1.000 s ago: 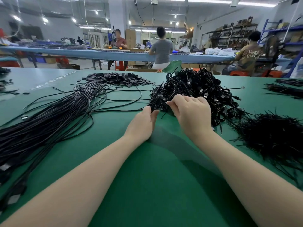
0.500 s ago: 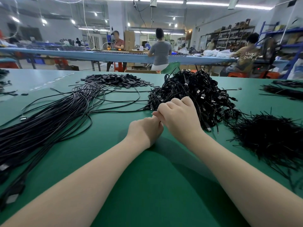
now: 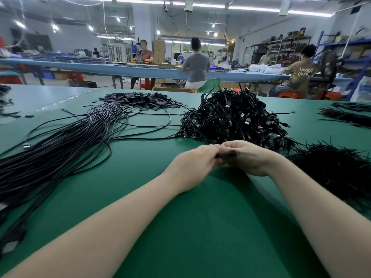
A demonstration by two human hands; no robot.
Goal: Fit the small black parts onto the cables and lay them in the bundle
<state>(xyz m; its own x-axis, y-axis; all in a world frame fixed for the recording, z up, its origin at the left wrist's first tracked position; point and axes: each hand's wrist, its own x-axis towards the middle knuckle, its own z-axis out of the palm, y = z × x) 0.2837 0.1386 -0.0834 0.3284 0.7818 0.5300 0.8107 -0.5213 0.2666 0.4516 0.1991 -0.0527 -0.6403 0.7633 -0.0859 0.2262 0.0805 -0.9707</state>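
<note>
My left hand (image 3: 195, 161) and right hand (image 3: 246, 157) meet at the centre of the frame, both pinching one small black part (image 3: 225, 155) just below the tangled cable pile (image 3: 236, 119). I think the part may slip from my fingers, or its cable may snag in that pile and drag others along before it reaches the bundle (image 3: 60, 145) at the left.

cable bundle (image 3: 60, 149) left, tangled heap (image 3: 236, 119) right

On the green bench (image 3: 190, 227): two hands (image 3: 192, 163) (image 3: 247, 157), one long cable bundle (image 3: 60, 149), one tangled cable heap (image 3: 234, 119), one pile of small black parts (image 3: 144, 99), too many to count, and three seated workers behind.
</note>
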